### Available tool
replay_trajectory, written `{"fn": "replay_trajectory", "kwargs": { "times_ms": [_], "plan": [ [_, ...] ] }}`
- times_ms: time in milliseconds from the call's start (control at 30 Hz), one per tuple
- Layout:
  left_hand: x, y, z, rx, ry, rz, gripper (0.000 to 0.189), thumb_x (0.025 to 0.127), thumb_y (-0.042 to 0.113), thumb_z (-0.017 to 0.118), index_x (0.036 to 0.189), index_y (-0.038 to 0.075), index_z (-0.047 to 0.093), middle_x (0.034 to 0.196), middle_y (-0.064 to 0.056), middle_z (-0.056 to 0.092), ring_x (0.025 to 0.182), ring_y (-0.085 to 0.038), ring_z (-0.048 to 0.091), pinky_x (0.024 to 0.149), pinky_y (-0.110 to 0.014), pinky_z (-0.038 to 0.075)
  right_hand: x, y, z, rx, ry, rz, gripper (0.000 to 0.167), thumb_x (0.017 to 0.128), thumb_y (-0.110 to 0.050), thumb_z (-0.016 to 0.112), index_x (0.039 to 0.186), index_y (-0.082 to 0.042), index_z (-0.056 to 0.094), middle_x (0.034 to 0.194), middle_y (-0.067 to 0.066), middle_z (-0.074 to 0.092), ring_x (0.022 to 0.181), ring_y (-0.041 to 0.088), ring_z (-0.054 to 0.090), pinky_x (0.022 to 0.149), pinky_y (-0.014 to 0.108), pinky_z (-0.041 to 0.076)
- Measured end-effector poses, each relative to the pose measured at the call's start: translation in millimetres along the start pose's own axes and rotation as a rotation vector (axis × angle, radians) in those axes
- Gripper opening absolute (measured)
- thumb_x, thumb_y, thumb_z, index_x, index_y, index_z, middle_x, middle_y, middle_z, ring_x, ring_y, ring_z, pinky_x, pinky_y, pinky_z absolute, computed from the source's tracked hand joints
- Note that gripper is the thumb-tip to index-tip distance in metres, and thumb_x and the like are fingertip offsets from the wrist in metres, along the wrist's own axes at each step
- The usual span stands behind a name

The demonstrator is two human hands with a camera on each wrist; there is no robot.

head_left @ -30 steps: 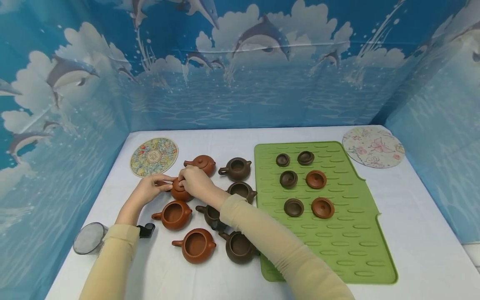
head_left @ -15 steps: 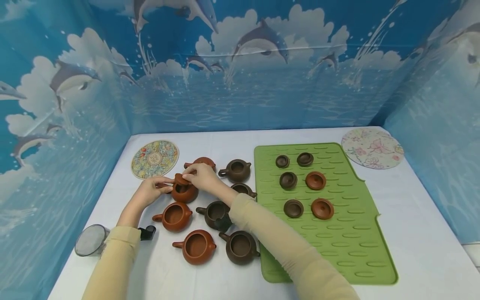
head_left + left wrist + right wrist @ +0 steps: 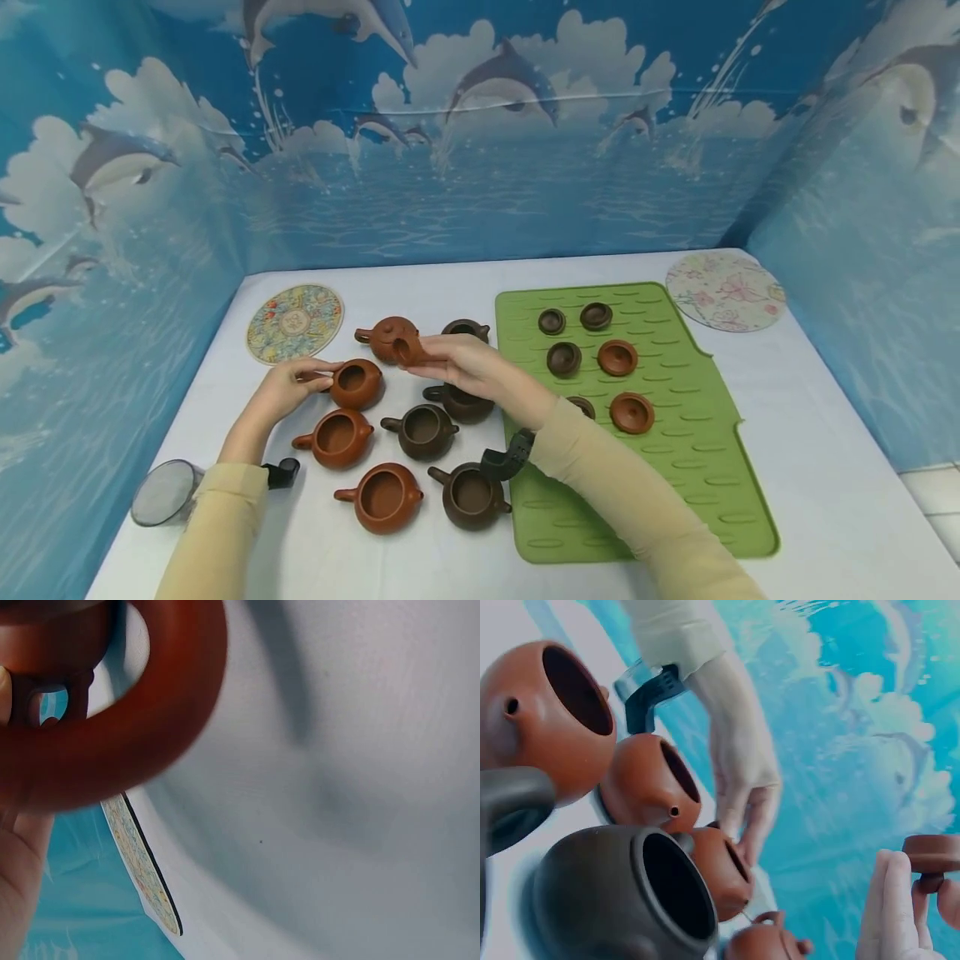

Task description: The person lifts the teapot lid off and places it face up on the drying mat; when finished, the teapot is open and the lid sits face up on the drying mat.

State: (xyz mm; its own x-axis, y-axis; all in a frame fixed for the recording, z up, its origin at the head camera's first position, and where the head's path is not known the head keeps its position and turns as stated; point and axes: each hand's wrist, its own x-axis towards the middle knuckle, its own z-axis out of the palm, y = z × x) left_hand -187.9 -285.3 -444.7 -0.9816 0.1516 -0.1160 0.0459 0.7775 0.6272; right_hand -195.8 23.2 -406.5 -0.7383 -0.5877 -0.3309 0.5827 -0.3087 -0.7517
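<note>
My left hand (image 3: pixel 283 392) pinches the handle of a small reddish-brown clay teapot (image 3: pixel 356 385), whose top is uncovered. In the right wrist view that same teapot (image 3: pixel 718 871) stands with my left fingers at its handle. My right hand (image 3: pixel 468 367) holds a matching teapot lid (image 3: pixel 407 350) in the air, tilted with its hollow underside showing. The right wrist view shows the lid's knob between the fingers, below the lid's disc (image 3: pixel 932 851). Just behind the lid sits another reddish-brown teapot (image 3: pixel 386 333) with its own lid on.
Two lidless reddish-brown teapots (image 3: pixel 339 438) and several dark brown teapots (image 3: pixel 420 432) stand in front. A green mat (image 3: pixel 690 475) at the right bears several upturned lids (image 3: pixel 618 357). Round patterned mats (image 3: pixel 296 323) lie at the back corners; a clear glass (image 3: pixel 167 492) is at left.
My right hand has lifted the lid off the teapot and carried it right, turning its underside outward. My left hand stays at the teapot's handle. The head view has shifted slightly.
</note>
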Motion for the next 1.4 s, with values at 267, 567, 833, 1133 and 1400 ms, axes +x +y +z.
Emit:
{"fn": "replay_trajectory", "kwargs": {
  "times_ms": [267, 567, 833, 1133, 1400],
  "plan": [
    [-2.7, 0.3, 2.1, 0.006, 0.009, -0.026, 0.029, 0.093, 0.015, 0.068, 0.121, 0.006, 0.070, 0.122, -0.019, 0.067, 0.112, -0.038, 0.062, 0.093, -0.052, 0.051, -48.6, -17.3, -57.7, 0.053, -0.049, -0.100, 0.052, 0.104, 0.004, 0.029, 0.154, 0.008, 0.014, 0.154, 0.034, 0.024, 0.100, 0.016, 0.070, 0.097, 0.023, 0.052],
    [-2.2, 3.5, 1.7, 0.015, 0.026, -0.007, 0.029, 0.093, 0.016, 0.069, 0.120, 0.007, 0.071, 0.120, -0.018, 0.068, 0.109, -0.037, 0.063, 0.090, -0.048, 0.053, -116.5, -52.0, -144.3, 0.219, 0.058, -0.236, 0.037, 0.107, -0.010, 0.038, 0.143, -0.005, 0.035, 0.117, 0.013, 0.065, 0.107, 0.022, 0.069, 0.098, 0.025, 0.052],
    [-1.9, 3.4, 2.0, 0.006, 0.016, -0.020, 0.030, 0.093, 0.016, 0.069, 0.121, 0.007, 0.071, 0.122, -0.019, 0.067, 0.110, -0.037, 0.063, 0.091, -0.049, 0.053, -150.4, -70.9, -206.7, 0.266, 0.290, -0.271, 0.026, 0.104, -0.018, 0.047, 0.129, -0.015, 0.043, 0.108, 0.007, 0.066, 0.100, 0.018, 0.069, 0.099, 0.024, 0.051],
    [-2.7, -0.2, 1.6, -0.014, 0.017, -0.025, 0.030, 0.094, 0.014, 0.067, 0.122, 0.005, 0.069, 0.123, -0.020, 0.066, 0.112, -0.038, 0.062, 0.093, -0.052, 0.052, -141.7, -74.7, -244.1, -0.073, 0.536, -0.202, 0.068, 0.106, -0.025, 0.041, 0.158, -0.007, 0.003, 0.094, -0.010, 0.066, 0.090, 0.002, 0.063, 0.090, 0.015, 0.053],
    [-1.1, 0.7, 1.6, 0.001, 0.016, -0.021, 0.030, 0.094, 0.015, 0.068, 0.122, 0.006, 0.070, 0.122, -0.019, 0.066, 0.113, -0.038, 0.061, 0.094, -0.052, 0.051, -129.6, -65.7, -261.2, -0.535, 0.729, -0.153, 0.065, 0.106, -0.034, 0.041, 0.155, 0.003, 0.020, 0.143, 0.022, 0.043, 0.082, -0.011, 0.056, 0.086, 0.013, 0.053]
  ]
}}
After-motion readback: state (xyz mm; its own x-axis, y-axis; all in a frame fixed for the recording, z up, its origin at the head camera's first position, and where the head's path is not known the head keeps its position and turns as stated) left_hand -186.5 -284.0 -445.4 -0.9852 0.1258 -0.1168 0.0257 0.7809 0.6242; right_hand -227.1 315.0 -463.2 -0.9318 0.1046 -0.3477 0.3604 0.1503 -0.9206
